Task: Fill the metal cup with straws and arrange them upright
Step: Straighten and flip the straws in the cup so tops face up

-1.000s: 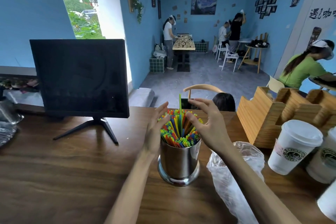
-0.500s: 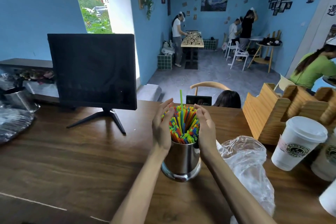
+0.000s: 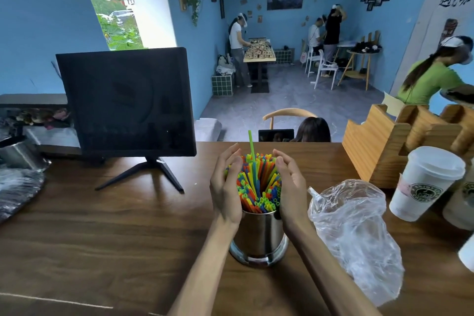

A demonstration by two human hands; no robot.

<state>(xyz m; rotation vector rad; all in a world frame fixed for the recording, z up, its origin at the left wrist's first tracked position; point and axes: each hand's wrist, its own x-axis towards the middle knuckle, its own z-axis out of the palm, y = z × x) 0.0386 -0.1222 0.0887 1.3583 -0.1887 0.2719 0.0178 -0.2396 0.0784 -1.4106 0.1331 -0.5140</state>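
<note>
Left hand [image 3: 225, 187]: kept cupped, palm pressed against the straws [image 3: 257, 185].
Right hand [image 3: 291, 187]: likewise, as 0.5 s earlier.
Metal cup [image 3: 259, 236]: position unchanged.

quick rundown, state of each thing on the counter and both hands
metal cup: upright on the counter, packed with straws
straws: bunched upright in the cup, one green straw sticking up above the rest
left hand: fingers straight, cupping the bundle's left side
right hand: fingers straight, cupping its right side
plastic bag: crumpled, lying right of the cup
monitor: screen dark
paper cup: lid on
</note>
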